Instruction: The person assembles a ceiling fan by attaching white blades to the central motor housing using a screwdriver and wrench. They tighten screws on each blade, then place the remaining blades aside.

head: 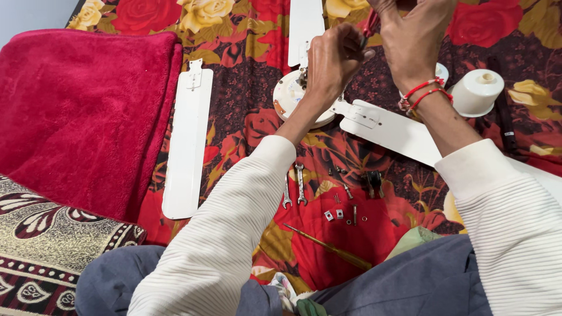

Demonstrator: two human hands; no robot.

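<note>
A white ceiling fan motor (288, 96) lies on a flowered red cloth (246, 47), with white blades (386, 126) attached. My left hand (332, 61) is closed over the top of the motor hub, fingers curled around something I cannot make out. My right hand (413, 38), with red threads at the wrist, is shut on a red-handled tool (370, 24) that angles down toward my left hand. The tool's tip is hidden between the hands.
A loose white blade (188, 137) lies at left beside a folded red blanket (82, 111). Two wrenches (294, 187), small bolts and nuts (345, 210), a screwdriver (328, 247) and a white cup-shaped cover (477, 90) lie on the cloth. A patterned cushion (47, 251) is lower left.
</note>
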